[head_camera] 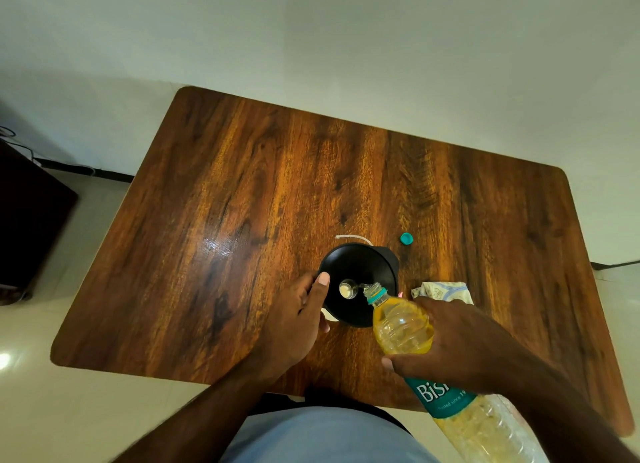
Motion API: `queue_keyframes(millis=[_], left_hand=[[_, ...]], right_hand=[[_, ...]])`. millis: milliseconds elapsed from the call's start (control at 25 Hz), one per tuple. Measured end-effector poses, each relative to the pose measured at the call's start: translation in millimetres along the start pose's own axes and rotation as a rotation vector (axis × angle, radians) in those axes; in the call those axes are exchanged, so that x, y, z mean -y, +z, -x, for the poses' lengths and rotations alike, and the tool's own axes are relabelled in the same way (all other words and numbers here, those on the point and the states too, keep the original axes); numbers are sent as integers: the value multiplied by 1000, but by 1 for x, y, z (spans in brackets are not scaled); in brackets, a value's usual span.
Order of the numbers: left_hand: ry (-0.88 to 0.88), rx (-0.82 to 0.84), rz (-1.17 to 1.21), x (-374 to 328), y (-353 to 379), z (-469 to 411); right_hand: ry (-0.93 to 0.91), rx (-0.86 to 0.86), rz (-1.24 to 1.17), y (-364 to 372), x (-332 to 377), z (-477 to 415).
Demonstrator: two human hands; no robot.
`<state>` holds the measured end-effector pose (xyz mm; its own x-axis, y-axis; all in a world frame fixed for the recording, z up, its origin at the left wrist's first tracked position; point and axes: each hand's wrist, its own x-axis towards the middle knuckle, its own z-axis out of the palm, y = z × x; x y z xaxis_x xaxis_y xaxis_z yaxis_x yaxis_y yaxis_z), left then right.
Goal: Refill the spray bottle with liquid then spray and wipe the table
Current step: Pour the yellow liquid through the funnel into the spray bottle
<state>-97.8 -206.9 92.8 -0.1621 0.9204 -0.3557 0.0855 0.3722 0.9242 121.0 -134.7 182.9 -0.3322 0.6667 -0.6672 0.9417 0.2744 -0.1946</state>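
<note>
A black funnel (pixel 367 272) stands on the wooden table (pixel 242 203), most likely in the neck of the spray bottle, which it hides. My left hand (pixel 298 320) grips the funnel's left rim, thumb on the edge. My right hand (pixel 446 341) holds a clear plastic bottle of yellow liquid (pixel 401 324) tilted, its open mouth over the funnel's centre hole. A thin white tube (pixel 353 237) and a dark part, probably the sprayer head (pixel 389 255), lie just behind the funnel. A crumpled pale cloth (pixel 443 291) lies to the right.
The bottle's teal cap (pixel 407 238) lies on the table right of the funnel. A dark cabinet (pixel 27 220) stands on the floor to the left, with cables along the wall. The table's far half holds nothing.
</note>
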Motion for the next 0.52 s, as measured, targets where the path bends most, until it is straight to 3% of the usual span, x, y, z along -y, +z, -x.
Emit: queue_keyframes(millis=[520], left_hand=[[0, -1, 2, -1, 0, -2]], right_hand=[[-13, 2, -15, 0, -2, -1]])
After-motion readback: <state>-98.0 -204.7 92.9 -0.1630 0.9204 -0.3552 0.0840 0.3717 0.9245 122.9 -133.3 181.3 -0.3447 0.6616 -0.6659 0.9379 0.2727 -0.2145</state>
